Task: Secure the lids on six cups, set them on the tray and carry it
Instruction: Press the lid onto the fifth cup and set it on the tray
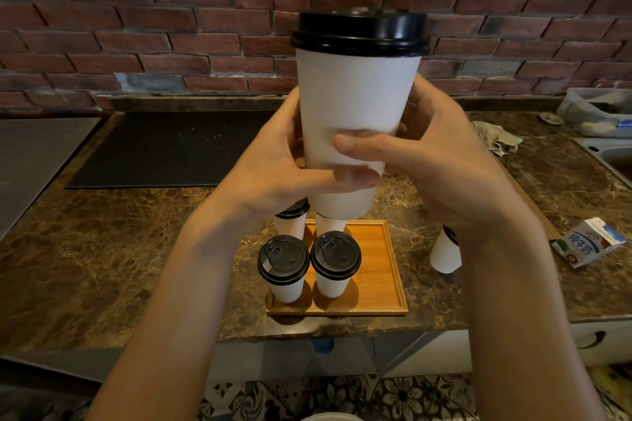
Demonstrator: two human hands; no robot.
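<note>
Broadly, a brick wall point(171, 27) backs a brown marble counter point(119, 249), where a black mat point(171, 147) lies at the rear left. A wooden tray point(379, 267) sits at the counter's near edge. Above it, a tall white paper cup point(355, 96) is raised upright close to the camera, probably to check the seal. The left hand point(284, 164) wraps its curled fingers round the lower wall. The right hand point(437, 154) clasps the other side, thumb lying across the front, so the cup stays level. Four lidded cups fill the tray's left half: two in front point(284, 263) point(336, 256) and two behind, partly hidden under the hands. That leaves the right half bare, presumably for the rest. A sixth cup point(444, 253) stands on the counter just right of the tray, mostly behind the right wrist. A milk carton point(588, 243) lies further right. The black lid point(359, 32) looks seated evenly on the held cup's rim.
</note>
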